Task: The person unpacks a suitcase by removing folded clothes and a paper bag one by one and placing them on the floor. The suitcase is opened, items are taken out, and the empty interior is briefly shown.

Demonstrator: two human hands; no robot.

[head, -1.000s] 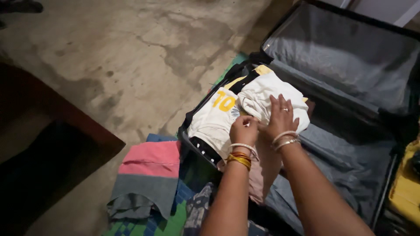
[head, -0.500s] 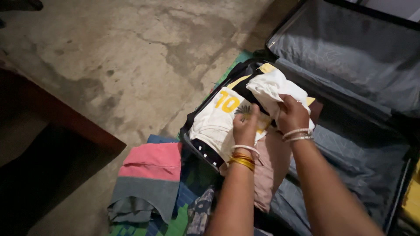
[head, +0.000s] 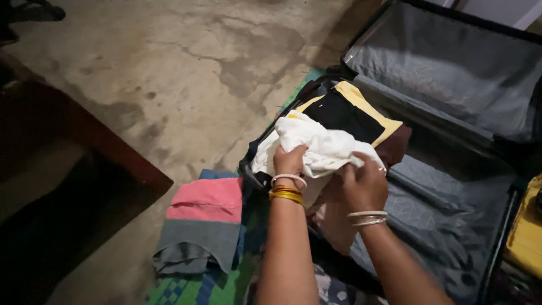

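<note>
An open dark suitcase point(head: 451, 220) with grey lining lies on the floor, its lid point(head: 451, 62) raised at the back right. A bundle of white clothes point(head: 316, 144) is lifted at the suitcase's left end. My left hand point(head: 289, 160) grips the bundle's near left side. My right hand point(head: 364, 183) holds its right edge from below. Behind the bundle a black and yellow garment point(head: 350, 113) lies in the suitcase. A pale pink cloth point(head: 333, 223) sits under my wrists.
A folded pink and grey garment point(head: 203, 223) rests on a green and blue checked mat point(head: 197, 288) left of the suitcase. Bare stained concrete floor point(head: 186, 73) stretches to the upper left. A dark wooden edge point(head: 68, 124) runs along the left. Something yellow point(head: 528, 231) sits at the far right.
Both hands have gathered the white clothes and drawn them up and toward me, which uncovers the black and yellow garment. The numbered print no longer shows.
</note>
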